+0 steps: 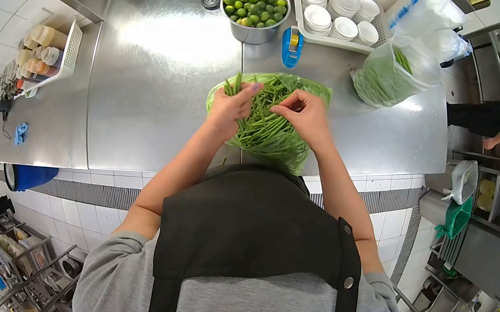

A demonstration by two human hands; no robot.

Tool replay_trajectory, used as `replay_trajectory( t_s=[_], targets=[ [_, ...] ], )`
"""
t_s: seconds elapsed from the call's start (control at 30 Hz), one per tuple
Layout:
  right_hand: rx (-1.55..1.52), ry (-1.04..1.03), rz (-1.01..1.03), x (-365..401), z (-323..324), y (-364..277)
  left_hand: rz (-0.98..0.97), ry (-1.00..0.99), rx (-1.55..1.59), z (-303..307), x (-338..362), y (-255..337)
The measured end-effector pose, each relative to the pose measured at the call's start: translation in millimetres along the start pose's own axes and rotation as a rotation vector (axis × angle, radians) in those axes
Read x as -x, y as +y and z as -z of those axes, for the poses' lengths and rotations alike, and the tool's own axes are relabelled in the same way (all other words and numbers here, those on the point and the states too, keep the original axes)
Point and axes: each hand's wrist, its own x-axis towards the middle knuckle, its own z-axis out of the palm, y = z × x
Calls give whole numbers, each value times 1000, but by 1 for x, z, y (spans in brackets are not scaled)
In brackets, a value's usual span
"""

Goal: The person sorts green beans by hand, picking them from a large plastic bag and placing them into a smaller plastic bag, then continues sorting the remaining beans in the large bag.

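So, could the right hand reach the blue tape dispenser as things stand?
Probably yes. The blue tape dispenser sits on the counter just beyond the green beans, and nothing stands between it and the right hand, though that hand is pinching a bean.

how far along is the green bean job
Early, by the look of it. Done: no finished pile shows anywhere on the counter. In hand: the left hand grips a few green beans while the right hand pinches one over the open green bag. Left: most of that heap, plus a full clear bag of beans farther right.
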Motion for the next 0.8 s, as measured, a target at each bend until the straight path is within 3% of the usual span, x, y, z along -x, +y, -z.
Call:
replay_trajectory(
  t_s=[0.1, 0.2, 0.3, 0.4, 0.5, 0.6, 0.7, 0.8],
  targets=[
    [-257, -22, -50, 1, -11, -7, -12, 8, 177, 7, -8, 7],
    [-315, -158, -12, 8, -17, -16, -57, 14, 216, 9, -11, 9],
    [-29, -124, 76, 12, -21, -30, -102, 53, 179, 6, -11, 11],
    [14, -68, 213, 8, -24, -26, -125, 94, 159, 3, -9, 11],
    [-133, -128, 352, 7, -21, -32, -116, 133, 138, 6, -12, 10],
    [-311, -110, 262, 8, -10, -42, -52, 138, 147, 12, -15, 5],
    [-288, 39, 142, -2, 1, -24, 65, 61, 279, 27, -22, 0],
    [147, -86, -37, -12, 15, -3, 152, -20, 445, 38, -27, -7]
  ],
)
